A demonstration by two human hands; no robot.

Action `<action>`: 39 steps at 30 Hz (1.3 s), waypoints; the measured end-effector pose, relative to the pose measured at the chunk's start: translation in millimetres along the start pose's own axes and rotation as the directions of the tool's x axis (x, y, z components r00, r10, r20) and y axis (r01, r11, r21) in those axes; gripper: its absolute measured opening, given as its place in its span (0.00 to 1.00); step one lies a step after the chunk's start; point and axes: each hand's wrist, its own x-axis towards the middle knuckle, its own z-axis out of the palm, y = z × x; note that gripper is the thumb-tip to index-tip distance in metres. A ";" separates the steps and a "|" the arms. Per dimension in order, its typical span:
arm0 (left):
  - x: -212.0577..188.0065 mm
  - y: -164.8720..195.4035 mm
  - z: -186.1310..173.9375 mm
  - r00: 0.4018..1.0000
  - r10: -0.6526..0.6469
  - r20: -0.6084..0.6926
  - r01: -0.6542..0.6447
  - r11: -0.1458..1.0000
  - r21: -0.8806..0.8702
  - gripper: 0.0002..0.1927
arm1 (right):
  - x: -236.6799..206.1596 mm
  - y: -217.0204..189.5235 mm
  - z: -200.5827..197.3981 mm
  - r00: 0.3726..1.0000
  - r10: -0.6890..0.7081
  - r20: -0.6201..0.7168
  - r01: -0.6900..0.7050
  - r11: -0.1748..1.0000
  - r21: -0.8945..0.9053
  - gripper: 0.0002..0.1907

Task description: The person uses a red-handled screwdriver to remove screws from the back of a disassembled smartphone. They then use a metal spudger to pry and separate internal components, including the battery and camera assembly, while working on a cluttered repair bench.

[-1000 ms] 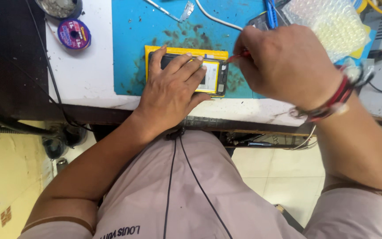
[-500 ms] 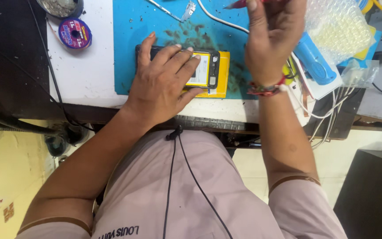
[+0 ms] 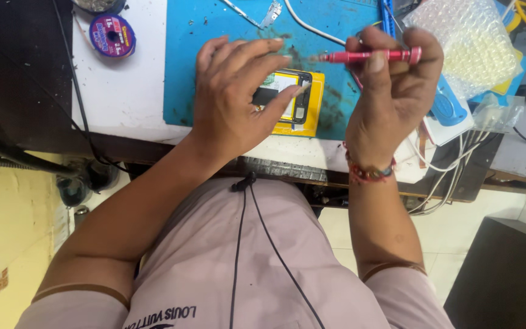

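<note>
An opened phone (image 3: 292, 97) with a yellow body lies on a blue work mat (image 3: 184, 67) at the table's front edge. My left hand (image 3: 232, 100) rests flat over its left part, fingers spread and pressing it down. My right hand (image 3: 388, 100) is lifted just right of the phone and grips a thin red screwdriver (image 3: 366, 57) held level, its tip pointing left above the mat.
A purple spool of solder wire (image 3: 112, 35) sits on the white tabletop at the left. A sheet of bubble wrap (image 3: 467, 39) and a blue tool (image 3: 445, 109) lie at the right, with white cables (image 3: 452, 176) hanging off the table edge. Metal tweezers (image 3: 257, 15) lie at the mat's top.
My right hand has risen from the phone and now holds the red screwdriver level to the right. My left hand stays on the phone, which has shifted slightly.
</note>
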 end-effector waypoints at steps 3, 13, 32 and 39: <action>4.5 2.8 4.3 0.999 -0.023 -0.028 0.021 0.997 -0.078 0.13 | -15.1 -6.7 1.4 0.998 0.069 -0.008 -0.068 0.992 0.109 0.17; 3.4 0.7 5.7 0.999 -0.032 0.000 0.032 0.999 -0.041 0.05 | -26.1 -1.9 -1.5 0.992 0.111 -0.065 -0.100 0.983 0.157 0.17; 10.0 -1.5 3.3 0.998 0.059 0.033 -0.058 0.998 -0.038 0.06 | -28.6 -0.1 -4.2 0.999 0.021 -0.048 -0.018 0.997 0.076 0.18; 7.5 -0.8 0.9 0.987 0.141 0.074 -0.144 0.988 0.048 0.02 | -32.6 -11.4 2.6 0.999 -0.033 -0.013 0.031 0.993 -0.111 0.22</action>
